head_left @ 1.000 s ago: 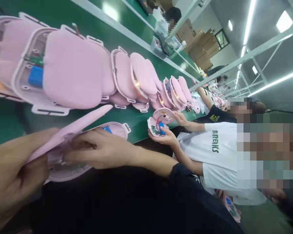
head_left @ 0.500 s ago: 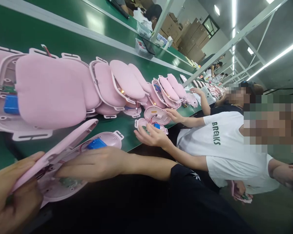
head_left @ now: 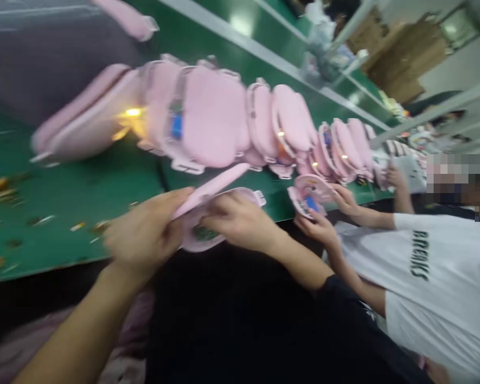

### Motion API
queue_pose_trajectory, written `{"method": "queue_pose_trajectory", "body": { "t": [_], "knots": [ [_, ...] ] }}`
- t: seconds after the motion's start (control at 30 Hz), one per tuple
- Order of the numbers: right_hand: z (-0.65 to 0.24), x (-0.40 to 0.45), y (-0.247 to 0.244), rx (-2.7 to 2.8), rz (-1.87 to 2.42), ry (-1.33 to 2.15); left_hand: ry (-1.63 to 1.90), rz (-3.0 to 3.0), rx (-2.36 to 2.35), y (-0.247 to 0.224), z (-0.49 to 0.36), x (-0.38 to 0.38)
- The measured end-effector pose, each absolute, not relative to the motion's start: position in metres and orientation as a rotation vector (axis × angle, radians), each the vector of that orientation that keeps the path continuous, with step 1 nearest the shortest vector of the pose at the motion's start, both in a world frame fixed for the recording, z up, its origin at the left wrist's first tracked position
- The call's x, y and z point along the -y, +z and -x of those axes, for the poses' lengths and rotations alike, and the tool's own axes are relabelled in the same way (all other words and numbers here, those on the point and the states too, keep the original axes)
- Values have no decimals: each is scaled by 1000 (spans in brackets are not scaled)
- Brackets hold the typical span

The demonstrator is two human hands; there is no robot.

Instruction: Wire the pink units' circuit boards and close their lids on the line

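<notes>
My left hand (head_left: 144,229) grips the edge of a pink padded cover (head_left: 216,186), held tilted up like a lid. Below it lies a pink plastic shell half (head_left: 202,246) with slotted strap tabs and a green circuit board (head_left: 204,232) inside. My right hand (head_left: 244,221) reaches in between cover and shell, fingers bent together over the board. Anything small in those fingertips is hidden and blurred.
A row of pink padded units (head_left: 212,117) lines the green bench (head_left: 116,186), some showing lights or blue blocks. At left are a grey bin (head_left: 56,69) and yellowish scraps (head_left: 0,186). To the right, a co-worker in a white shirt (head_left: 436,256) handles another opened unit (head_left: 314,186).
My view has swung left, bringing the grey bin and scraps into sight. Both hands stay at the same opened unit, my right fingers still inside it. The co-worker's lower hand now supports their unit from below.
</notes>
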State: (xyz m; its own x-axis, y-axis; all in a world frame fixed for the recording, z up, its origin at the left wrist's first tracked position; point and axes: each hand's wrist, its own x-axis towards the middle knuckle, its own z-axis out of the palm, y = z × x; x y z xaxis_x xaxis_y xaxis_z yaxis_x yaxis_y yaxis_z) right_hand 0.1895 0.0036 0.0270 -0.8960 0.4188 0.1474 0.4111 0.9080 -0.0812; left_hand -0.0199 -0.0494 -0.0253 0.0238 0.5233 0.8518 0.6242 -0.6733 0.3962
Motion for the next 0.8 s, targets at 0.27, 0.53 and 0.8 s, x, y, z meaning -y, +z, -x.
{"method": "queue_pose_trajectory", "body": {
  "t": [0.27,0.53,0.8],
  "knots": [
    [-184,1,33,2889,718,139,-1649,2084,1338,-31,23,48],
    [-170,6,51,3090,760,31,-1668,2099,1301,-30,22,49],
    [-142,22,64,3200,967,142,-1686,2134,1238,-37,22,52]
  ]
}}
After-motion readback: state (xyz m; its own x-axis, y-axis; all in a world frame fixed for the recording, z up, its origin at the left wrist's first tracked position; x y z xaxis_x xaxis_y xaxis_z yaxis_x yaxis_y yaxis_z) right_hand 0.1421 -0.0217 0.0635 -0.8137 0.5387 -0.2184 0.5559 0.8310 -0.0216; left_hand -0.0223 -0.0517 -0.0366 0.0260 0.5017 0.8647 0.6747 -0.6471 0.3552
